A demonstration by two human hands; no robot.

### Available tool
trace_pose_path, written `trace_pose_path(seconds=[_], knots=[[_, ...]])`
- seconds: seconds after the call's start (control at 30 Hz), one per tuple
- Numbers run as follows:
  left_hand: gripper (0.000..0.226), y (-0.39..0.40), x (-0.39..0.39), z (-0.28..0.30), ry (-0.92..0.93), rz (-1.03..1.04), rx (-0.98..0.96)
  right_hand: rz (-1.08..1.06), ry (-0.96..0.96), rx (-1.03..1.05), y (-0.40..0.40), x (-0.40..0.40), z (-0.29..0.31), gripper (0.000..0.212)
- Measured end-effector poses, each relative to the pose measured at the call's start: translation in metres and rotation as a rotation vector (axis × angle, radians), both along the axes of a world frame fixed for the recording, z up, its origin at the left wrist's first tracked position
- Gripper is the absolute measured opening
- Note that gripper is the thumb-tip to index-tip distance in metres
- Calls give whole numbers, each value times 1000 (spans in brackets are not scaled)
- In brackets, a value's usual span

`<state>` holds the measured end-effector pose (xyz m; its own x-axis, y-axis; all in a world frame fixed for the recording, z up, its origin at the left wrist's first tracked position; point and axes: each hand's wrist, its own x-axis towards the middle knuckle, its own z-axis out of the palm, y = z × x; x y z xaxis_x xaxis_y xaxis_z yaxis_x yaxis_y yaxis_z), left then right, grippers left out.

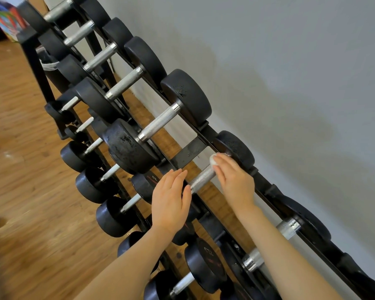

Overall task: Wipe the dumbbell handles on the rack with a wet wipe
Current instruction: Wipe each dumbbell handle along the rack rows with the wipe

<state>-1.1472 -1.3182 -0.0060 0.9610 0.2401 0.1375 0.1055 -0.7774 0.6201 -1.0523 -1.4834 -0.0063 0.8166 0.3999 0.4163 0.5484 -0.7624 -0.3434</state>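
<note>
An open gap on the rack (188, 152) lies at eleven o'clock from the wiped handle (201, 178); black weight heads (236, 148) hem it at one and seven o'clock.

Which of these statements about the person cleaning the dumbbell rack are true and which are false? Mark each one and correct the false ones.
1. The right hand presses a white wipe on a dumbbell handle. True.
2. The left hand grips a dumbbell and lifts it off the rack. False: its fingers lie straight and flat over the near end of the same dumbbell, which sits on the rack.
3. The floor is wood. True.
4. The wipe sits at the handle's near end. False: it is at the far end, by the wall-side weight.
5. The rack stands along a grey wall. True.
</note>
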Motion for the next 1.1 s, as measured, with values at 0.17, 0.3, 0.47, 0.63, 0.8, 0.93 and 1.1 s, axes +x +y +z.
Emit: trace_pose_path(seconds=[0.17, 0.3, 0.47, 0.63, 0.8, 0.93, 1.1], knots=[[59, -1, -5, -2, 26, 24, -63, 160, -26, 17, 10, -23, -18, 35], [55, 1, -23, -13, 16, 2, 1, 64, -54, 29, 6, -18, -17, 37], [56, 1, -28, -19, 49, 4, 31, 61, -71, 83, 12, -24, -17, 36], [57, 1, -28, -19, 59, 4, 42, 40, -96, 29, 3, -19, -17, 38], [56, 1, -29, -18, 43, 12, 44, 37, -138, 41, 11, -27, -22, 36], [57, 0, -28, -19, 51, 19, 45, -12, -115, 45, 12, -28, -27, 33], [55, 1, -29, -20, 39, 8, 33, -135, -146, 61, 19, -34, -26, 31]])
